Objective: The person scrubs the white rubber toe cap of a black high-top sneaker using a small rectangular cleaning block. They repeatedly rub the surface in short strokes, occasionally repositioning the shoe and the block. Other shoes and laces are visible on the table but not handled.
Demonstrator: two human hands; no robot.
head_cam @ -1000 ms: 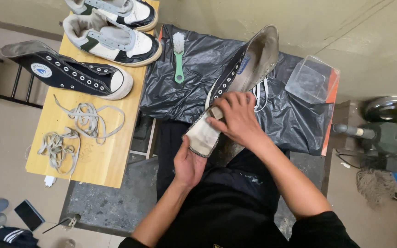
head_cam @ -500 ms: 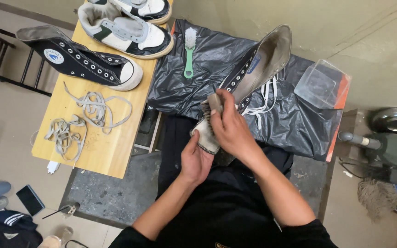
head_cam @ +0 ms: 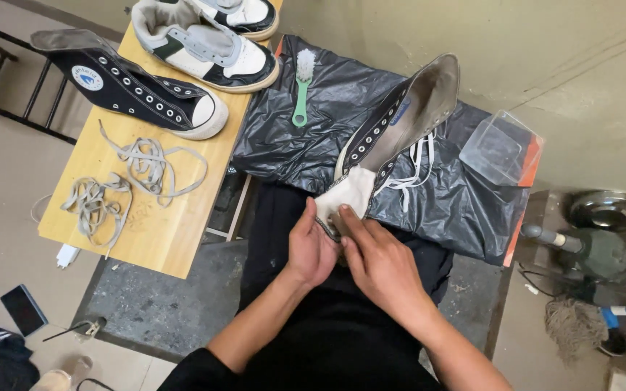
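While both hands grip its toe, left hand (head_cam: 311, 246) cupping, right hand (head_cam: 374, 257) pressing, black sneaker (head_cam: 393, 134) runs away up-right.

Black hi-top sneaker (head_cam: 393, 130), unlaced, white toe toward wearer's lap, lying tilted on black plastic sheet (head_cam: 313, 123).

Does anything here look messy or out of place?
Slightly. Grey shoelaces lie pulled out in loose tangles on the wooden table, and the black high-top sneaker both hands grip has its white laces hanging loose.
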